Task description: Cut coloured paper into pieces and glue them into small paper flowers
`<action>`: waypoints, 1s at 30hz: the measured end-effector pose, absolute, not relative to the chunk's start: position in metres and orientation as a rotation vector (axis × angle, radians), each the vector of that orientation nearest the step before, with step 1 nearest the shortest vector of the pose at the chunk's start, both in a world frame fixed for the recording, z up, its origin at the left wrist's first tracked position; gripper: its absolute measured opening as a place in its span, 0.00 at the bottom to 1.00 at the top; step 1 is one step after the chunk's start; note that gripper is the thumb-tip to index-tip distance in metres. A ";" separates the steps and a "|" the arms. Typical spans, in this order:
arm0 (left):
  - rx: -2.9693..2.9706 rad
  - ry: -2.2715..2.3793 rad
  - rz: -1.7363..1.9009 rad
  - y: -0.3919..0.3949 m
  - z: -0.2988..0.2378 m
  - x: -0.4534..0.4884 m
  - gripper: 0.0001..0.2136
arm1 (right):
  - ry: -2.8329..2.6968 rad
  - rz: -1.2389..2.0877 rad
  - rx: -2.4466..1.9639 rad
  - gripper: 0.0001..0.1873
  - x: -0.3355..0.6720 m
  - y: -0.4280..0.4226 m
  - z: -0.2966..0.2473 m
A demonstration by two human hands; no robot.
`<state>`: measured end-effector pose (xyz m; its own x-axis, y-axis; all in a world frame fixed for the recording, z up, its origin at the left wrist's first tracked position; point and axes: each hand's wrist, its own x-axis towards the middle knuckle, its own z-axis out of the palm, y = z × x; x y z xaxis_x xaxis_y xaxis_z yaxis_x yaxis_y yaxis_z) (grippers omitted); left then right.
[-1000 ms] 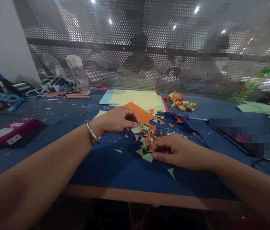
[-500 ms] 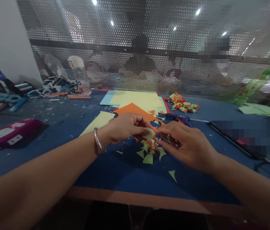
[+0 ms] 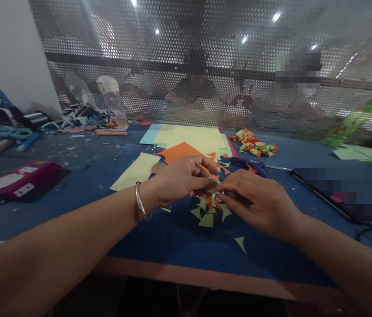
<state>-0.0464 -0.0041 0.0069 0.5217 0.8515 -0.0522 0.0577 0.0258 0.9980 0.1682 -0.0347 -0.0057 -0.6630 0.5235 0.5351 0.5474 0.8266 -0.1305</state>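
Over the middle of the table, a small pale green paper disc (image 3: 212, 186) is pinched between the fingertips of my left hand (image 3: 186, 178). My left fingers partly hide it. My right hand (image 3: 260, 198) is closed in a pinch at the disc's right edge, its fingertips touching the paper. Below both hands lies a heap of green and orange paper scraps (image 3: 206, 220). Behind them is an orange sheet (image 3: 182, 151) with rounded cut-outs. A blue glue gun (image 3: 250, 165) rests just beyond my right hand.
Yellow paper sheets (image 3: 192, 134) lie at the back, beside folded orange-and-green paper pieces (image 3: 256, 147). A pale yellow sheet (image 3: 133, 174) is left of my hand. Farther left are a purple packet (image 3: 20, 178) and a clear bottle (image 3: 113, 103). A green bottle (image 3: 354, 123) stands right.
My left hand has shifted slightly right, and its fingers now cover more of the disc. The right fingertips have closed in on the disc's edge. The view has shifted slightly.
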 end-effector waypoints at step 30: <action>2.165 0.902 0.733 -0.021 0.010 -0.048 0.24 | -2.252 0.162 -0.982 0.04 0.167 -0.036 -0.001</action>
<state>-0.0478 -0.0207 0.0102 0.6030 0.7626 0.2341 0.3856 -0.5356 0.7513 0.1669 -0.0355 -0.0012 -0.4947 0.6903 0.5280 0.6074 0.7091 -0.3581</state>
